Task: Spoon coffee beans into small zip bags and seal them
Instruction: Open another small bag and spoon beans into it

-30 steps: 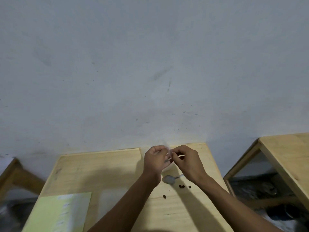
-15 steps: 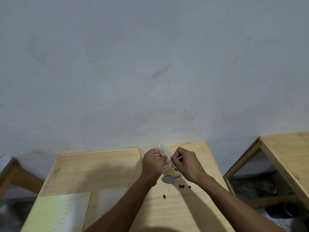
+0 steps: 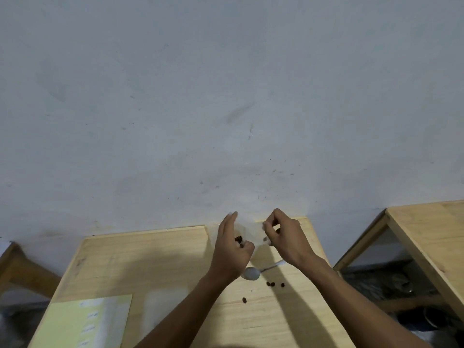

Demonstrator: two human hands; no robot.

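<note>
A small clear zip bag (image 3: pixel 248 231) hangs between my two hands above the far edge of the wooden table (image 3: pixel 155 262). A few dark coffee beans (image 3: pixel 238 239) show inside it, next to my left palm. My left hand (image 3: pixel 229 252) holds the bag's left side with its thumb, the fingers stretched upward. The fingertips of my right hand (image 3: pixel 285 238) pinch the bag's right edge. A metal spoon (image 3: pixel 251 273) lies on the table below my hands. A few loose beans (image 3: pixel 270 284) lie near it, with one more bean (image 3: pixel 244 300) closer to me.
A pale yellow-green sheet (image 3: pixel 82 322) lies at the table's near left, with a clear plastic piece (image 3: pixel 160 305) beside it. A second wooden table (image 3: pixel 431 234) stands to the right with dark clutter underneath. A wooden frame (image 3: pixel 17 267) is at the far left. The grey wall is close behind.
My hands have moved apart and the bag is now spread between them. My left fingers have straightened from a closed pinch. The spoon and loose beans have not moved.
</note>
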